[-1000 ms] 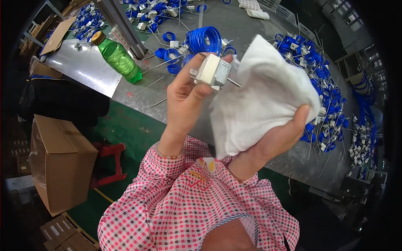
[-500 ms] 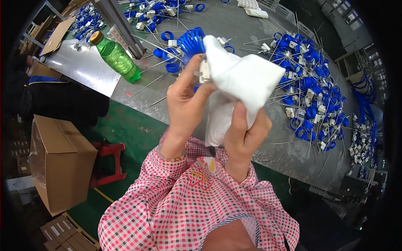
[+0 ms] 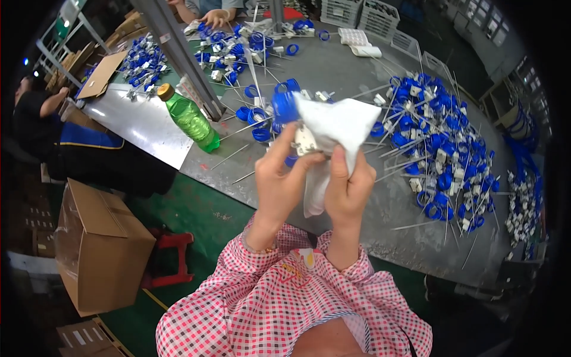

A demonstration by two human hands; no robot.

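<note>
Checked pink sleeves (image 3: 285,291) lowest in frame; above them left hand (image 3: 282,181) pinches a small white part (image 3: 305,141) between thumb and fingers, right hand (image 3: 348,181) fingers pressed together on white cloth (image 3: 336,128) wrapping it, held over grey table (image 3: 357,71). Beyond: green bottle (image 3: 189,119), blue-ringed parts (image 3: 440,137).

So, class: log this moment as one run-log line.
left hand: holds small metal part | right hand: wipes it with white cloth | above grey table

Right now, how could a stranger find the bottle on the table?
Start at the grey table, at its left end beside the slanted metal post. The bottle lies tilted there, the only green thing, with a yellow cap, among blue coils.
</note>
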